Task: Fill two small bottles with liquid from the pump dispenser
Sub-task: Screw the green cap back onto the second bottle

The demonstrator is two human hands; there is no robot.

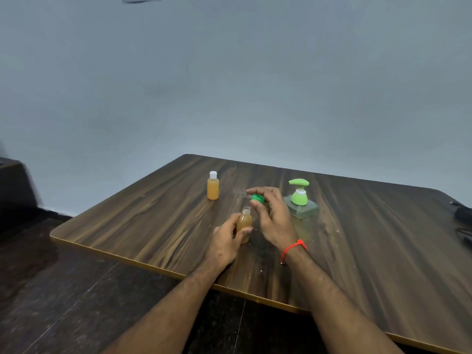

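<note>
Small clear plastic bottle (244, 224) of orange liquid is standing uncapped, left hand (227, 241) gripping it; right hand (270, 215) is pinching round green cap (257, 199). Misaligned capping could tip it, spilling.

I count two small bottles, one white-capped (213, 186) and one open (244, 224), one green cap (257, 198), one pump dispenser (300, 198).

Capped orange bottle (213, 188), uncapped one (244, 223), green-pump dispenser (300, 199) upright.
</note>
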